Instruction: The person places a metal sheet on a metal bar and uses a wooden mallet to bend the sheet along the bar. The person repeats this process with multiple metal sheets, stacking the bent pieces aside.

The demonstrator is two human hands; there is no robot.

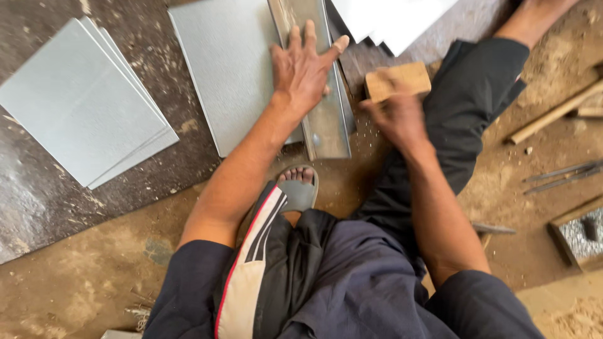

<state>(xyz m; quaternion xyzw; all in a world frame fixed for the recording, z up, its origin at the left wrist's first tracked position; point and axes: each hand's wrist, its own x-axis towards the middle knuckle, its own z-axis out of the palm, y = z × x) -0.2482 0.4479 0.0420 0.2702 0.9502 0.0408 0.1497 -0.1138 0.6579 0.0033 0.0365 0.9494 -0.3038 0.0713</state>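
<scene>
A: Where does the metal bar [326, 119] lie?

B: On the floor [81, 276], along the right edge of a grey sheet [229, 69], just ahead of the person's sandalled foot [297, 185]. The left hand [303, 69] lies flat on it, fingers spread, pressing down rather than closing round anything.

A: And the other hand?

B: The right hand [396, 113] has its grip wrapped round a wooden block [399, 80], just right of the bar. It is blurred, so I cannot tell how tight the hold is.

A: Which way does the bar run?

B: Its long axis goes away from the person, leaning a little leftward at the far end. The near end points back toward the foot; the far end leaves the picture at the top.

A: What could go wrong?

B: I judge the block could land on the spread fingers, since they sit close to it. The bar could also skid on the sheet if the flat palm slips, and its cut near end lies close to bare toes. A stack of grey sheets [81, 100] sits well apart on the left.
</scene>
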